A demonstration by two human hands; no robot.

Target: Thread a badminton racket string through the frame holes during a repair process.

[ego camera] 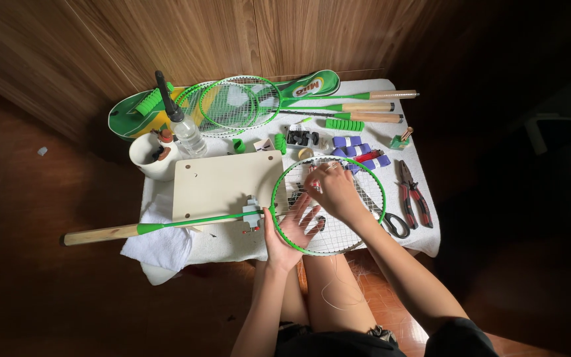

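the left hand (pixel 293 228) spreads flat under the green-framed badminton racket's (pixel 328 205) strings at 7 o'clock; the right hand (pixel 334 192) pinches a string on top.

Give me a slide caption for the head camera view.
Left hand under and right hand over the strings of a green-framed badminton racket on a cluttered white-clothed table.

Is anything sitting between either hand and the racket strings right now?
Nothing visible. The left hand lies under the strung head of the green racket, fingers spread against the strings, and the right hand rests on top of them. The scissors lie off to the side.
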